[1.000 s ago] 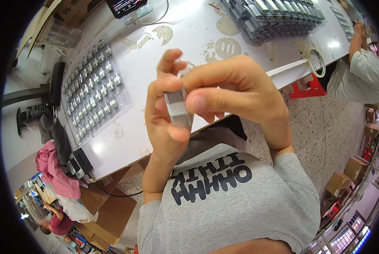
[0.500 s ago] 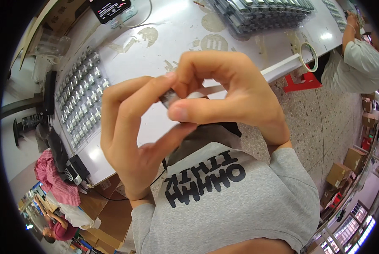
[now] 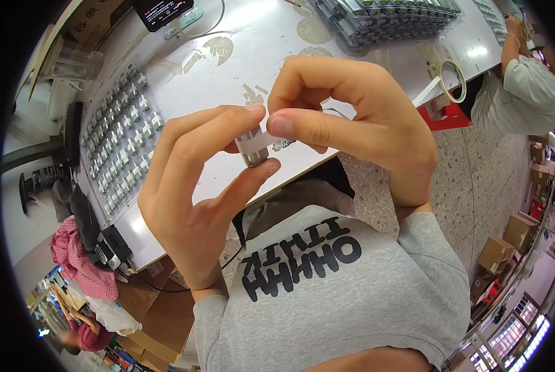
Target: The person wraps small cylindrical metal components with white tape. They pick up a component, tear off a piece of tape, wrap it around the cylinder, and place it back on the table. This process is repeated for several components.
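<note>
My left hand [image 3: 187, 170] grips a small silver metal cylinder [image 3: 257, 157] between its thumb and fingertips, holding it over the table's near edge. A band of white tape [image 3: 250, 144] lies across the cylinder's side and runs toward my right thumb. My right hand [image 3: 361, 115] is closed just right of the cylinder, thumb against bent index finger, pinching the tape's end. Beyond my right wrist, a roll of tape [image 3: 462, 93] stands on its edge with a white strip [image 3: 427, 92] reaching from it toward my hand.
A clear tray [image 3: 121, 139] of banded metal cylinders lies at left on the white table [image 3: 252, 56]. Stacked trays [image 3: 389, 31] of similar parts stand at the back. A phone [image 3: 161, 12] sits far left. A person in a light shirt [image 3: 525, 96] works at right; another [image 3: 88, 335] is lower left.
My right hand has shifted up and right, away from the left fingers. The cylinder, mostly covered before, now shows upright with tape across it. The strip near the roll looks shorter.
</note>
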The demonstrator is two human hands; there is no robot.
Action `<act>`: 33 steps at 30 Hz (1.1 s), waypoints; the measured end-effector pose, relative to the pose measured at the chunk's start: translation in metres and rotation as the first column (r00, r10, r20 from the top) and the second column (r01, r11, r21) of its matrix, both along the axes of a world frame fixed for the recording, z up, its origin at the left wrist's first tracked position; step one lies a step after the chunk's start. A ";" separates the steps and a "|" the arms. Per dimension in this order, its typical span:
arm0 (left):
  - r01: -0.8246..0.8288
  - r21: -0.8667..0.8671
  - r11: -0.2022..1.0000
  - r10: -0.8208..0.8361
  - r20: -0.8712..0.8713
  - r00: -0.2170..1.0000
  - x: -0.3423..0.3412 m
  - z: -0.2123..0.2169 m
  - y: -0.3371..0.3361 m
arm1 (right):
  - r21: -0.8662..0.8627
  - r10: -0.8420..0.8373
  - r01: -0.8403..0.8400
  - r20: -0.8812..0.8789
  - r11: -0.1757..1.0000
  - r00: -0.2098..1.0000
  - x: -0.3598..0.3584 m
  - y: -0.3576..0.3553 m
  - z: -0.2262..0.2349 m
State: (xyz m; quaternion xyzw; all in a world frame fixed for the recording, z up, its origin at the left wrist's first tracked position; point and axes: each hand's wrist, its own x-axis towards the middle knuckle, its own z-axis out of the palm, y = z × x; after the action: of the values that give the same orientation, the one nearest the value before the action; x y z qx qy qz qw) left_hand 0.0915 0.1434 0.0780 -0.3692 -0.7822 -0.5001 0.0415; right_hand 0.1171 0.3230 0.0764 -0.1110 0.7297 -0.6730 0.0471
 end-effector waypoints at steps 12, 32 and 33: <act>-0.019 0.210 0.977 -0.009 0.133 0.991 -0.003 -0.010 0.002 | -0.028 -0.022 0.020 -0.079 0.999 0.997 0.003 -0.002 -0.003; 0.018 0.268 0.963 0.028 -0.169 0.985 -0.013 -0.048 0.009 | -0.162 0.083 -0.079 0.019 0.984 0.996 -0.001 -0.005 -0.001; 0.033 0.278 0.960 0.011 -0.154 0.988 -0.014 -0.048 0.011 | -0.115 0.097 -0.092 0.043 0.989 0.994 0.000 0.000 0.002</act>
State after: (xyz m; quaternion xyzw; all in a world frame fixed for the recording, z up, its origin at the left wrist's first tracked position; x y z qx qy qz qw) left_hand 0.0774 0.1547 0.0303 -0.4015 -0.6959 -0.5759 0.1509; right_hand 0.1167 0.3232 0.0788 -0.1315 0.6832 -0.7126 0.0903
